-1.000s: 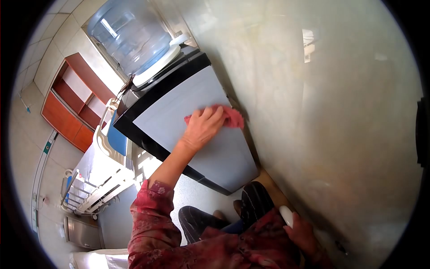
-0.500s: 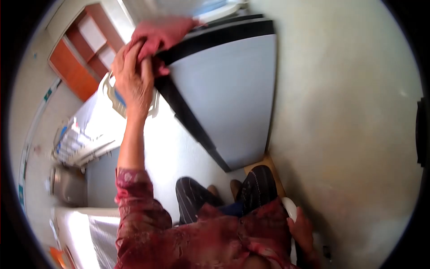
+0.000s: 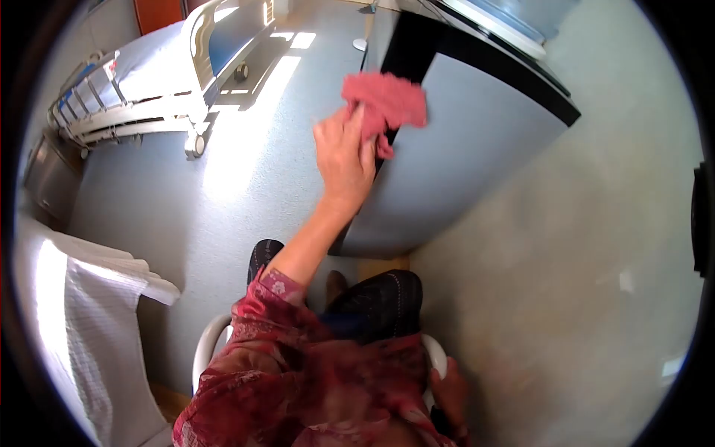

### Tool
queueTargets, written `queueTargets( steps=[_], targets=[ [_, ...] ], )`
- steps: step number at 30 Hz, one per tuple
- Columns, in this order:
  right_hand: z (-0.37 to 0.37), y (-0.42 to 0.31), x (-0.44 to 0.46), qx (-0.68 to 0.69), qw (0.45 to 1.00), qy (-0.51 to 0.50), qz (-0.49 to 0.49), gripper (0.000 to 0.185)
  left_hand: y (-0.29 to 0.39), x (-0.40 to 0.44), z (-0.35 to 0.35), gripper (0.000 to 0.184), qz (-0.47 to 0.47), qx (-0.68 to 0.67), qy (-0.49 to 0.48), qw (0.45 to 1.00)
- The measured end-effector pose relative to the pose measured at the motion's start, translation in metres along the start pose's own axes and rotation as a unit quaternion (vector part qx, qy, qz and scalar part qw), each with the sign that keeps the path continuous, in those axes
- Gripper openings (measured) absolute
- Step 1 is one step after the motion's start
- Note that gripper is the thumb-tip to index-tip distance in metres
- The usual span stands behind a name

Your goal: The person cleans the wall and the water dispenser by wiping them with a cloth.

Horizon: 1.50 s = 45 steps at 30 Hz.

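A crumpled pink cloth (image 3: 395, 100) is gripped in my left hand (image 3: 342, 156), its upper part spreading past my fingers. The cloth lies over the black edge and grey side of a boxy, fridge-like cabinet (image 3: 477, 141). My left arm is stretched forward over my lap. Down at my right side, my right hand (image 3: 450, 391) is closed around the pale curved armrest (image 3: 434, 356) of the chair I sit on. Part of that hand is in shadow near the lower border.
A bed (image 3: 197, 59) with side rails and wheels stands at the upper left. White fabric (image 3: 104, 313) hangs at the lower left, near a metal bin-like object (image 3: 51, 179). A plain wall (image 3: 536, 283) runs along the right. A clear blue container (image 3: 521, 15) tops the cabinet.
My view has turned, so the cabinet sits further right and more of the bed shows. My left hand with the cloth has come down from the cabinet's upper corner to its edge.
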State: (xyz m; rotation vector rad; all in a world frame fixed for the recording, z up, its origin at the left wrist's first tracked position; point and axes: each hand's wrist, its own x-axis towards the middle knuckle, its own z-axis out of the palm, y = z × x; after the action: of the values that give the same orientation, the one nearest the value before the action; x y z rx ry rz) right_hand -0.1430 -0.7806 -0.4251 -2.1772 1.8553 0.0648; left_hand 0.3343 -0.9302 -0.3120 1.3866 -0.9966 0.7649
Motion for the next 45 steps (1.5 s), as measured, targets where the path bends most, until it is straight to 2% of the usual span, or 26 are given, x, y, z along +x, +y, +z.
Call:
queueTargets(
  steps=[3,5,6,7,9,11,13,15,17,19,21,25,26,28,30,32,33,35,37,38,39,40,42,43,45],
  targets=[
    [0.013,0.0,-0.001,-0.003,0.999,0.028,-0.025,0.053,-0.015,-0.039,-0.008,0.049,-0.04,0.011,-0.016,0.999],
    [0.012,-0.008,-0.001,0.024,1.0,0.006,-0.018,0.054,-0.023,-0.045,-0.019,0.046,-0.078,-0.017,-0.06,0.995],
    [0.014,-0.007,0.0,0.026,0.999,0.004,-0.018,0.054,-0.028,-0.042,-0.022,0.04,-0.088,-0.044,-0.053,0.994],
    [0.014,-0.009,0.0,0.017,1.0,0.006,-0.023,0.054,-0.027,-0.031,-0.027,0.04,-0.095,-0.042,-0.045,0.994],
    [0.016,-0.012,0.001,0.008,1.0,-0.026,0.009,0.055,-0.029,-0.004,-0.033,0.029,-0.142,-0.125,-0.079,0.979],
    [0.021,-0.012,0.002,0.003,1.0,0.004,-0.019,0.053,-0.034,0.023,-0.035,0.026,-0.153,-0.14,-0.098,0.973],
    [0.019,-0.019,0.0,0.02,1.0,-0.02,-0.001,0.052,-0.04,0.04,-0.028,0.022,-0.161,-0.159,-0.123,0.966],
    [0.033,0.0,0.001,0.019,1.0,-0.009,-0.017,0.052,-0.051,0.057,-0.017,0.022,-0.215,-0.277,-0.097,0.931],
    [0.031,-0.016,0.005,0.021,0.999,0.005,-0.032,0.051,-0.058,0.077,-0.006,0.023,-0.201,-0.292,-0.093,0.931],
    [0.023,-0.031,0.001,0.094,0.988,-0.092,0.084,0.068,-0.064,0.095,0.011,0.024,-0.189,-0.308,-0.089,0.928],
    [0.04,-0.009,0.001,0.056,0.992,-0.089,0.073,0.066,-0.073,0.116,0.033,0.023,-0.146,-0.283,-0.031,0.947],
    [0.039,-0.014,0.005,-0.026,0.996,-0.068,0.047,0.064,-0.103,0.145,0.094,0.021,-0.209,-0.245,-0.002,0.947],
    [0.044,-0.008,0.009,-0.023,0.996,-0.064,0.05,0.064,-0.113,0.152,0.11,0.021,-0.205,-0.249,-0.003,0.946],
    [0.058,0.012,0.008,-0.022,1.0,-0.022,-0.003,0.064,-0.137,0.162,0.139,0.025,-0.257,-0.229,-0.022,0.939],
    [0.059,0.01,0.007,-0.025,1.0,-0.011,-0.005,0.064,-0.159,0.164,0.159,0.027,-0.237,-0.205,-0.043,0.949],
    [0.051,-0.003,0.004,-0.031,0.999,-0.004,-0.008,0.063,-0.185,0.157,0.176,0.029,-0.22,-0.2,-0.055,0.953],
    [0.041,-0.015,0.008,-0.024,0.999,-0.031,0.018,0.063,-0.198,0.148,0.183,0.029,-0.222,-0.199,-0.059,0.953],
    [0.037,-0.02,0.011,-0.019,0.997,-0.061,0.046,0.063,-0.218,0.131,0.191,0.03,-0.227,-0.321,-0.092,0.915],
    [0.041,-0.016,0.011,-0.018,0.997,-0.056,0.052,0.065,-0.236,0.098,0.2,0.03,-0.254,-0.339,-0.102,0.9],
    [0.042,-0.015,0.01,-0.023,0.996,-0.066,0.056,0.065,-0.24,0.077,0.194,0.028,-0.285,-0.384,-0.129,0.869],
    [0.043,-0.013,0.01,0.004,0.998,-0.035,0.044,0.058,-0.244,0.051,0.188,0.027,-0.32,-0.427,-0.154,0.832],
    [0.042,-0.013,0.009,0.031,0.999,-0.005,0.033,0.052,-0.246,0.026,0.177,0.027,-0.335,-0.423,-0.158,0.827],
    [0.042,-0.015,0.01,0.034,0.999,-0.018,0.034,0.053,-0.254,-0.008,0.157,0.021,-0.37,-0.366,-0.229,0.823],
    [0.042,-0.016,0.012,0.045,0.998,-0.015,0.029,0.053,-0.262,-0.032,0.158,0.021,-0.376,-0.366,-0.232,0.819],
    [0.046,-0.015,0.014,0.038,0.999,-0.019,0.023,0.057,-0.28,-0.096,0.173,0.018,-0.412,-0.333,-0.174,0.83]
  ],
)
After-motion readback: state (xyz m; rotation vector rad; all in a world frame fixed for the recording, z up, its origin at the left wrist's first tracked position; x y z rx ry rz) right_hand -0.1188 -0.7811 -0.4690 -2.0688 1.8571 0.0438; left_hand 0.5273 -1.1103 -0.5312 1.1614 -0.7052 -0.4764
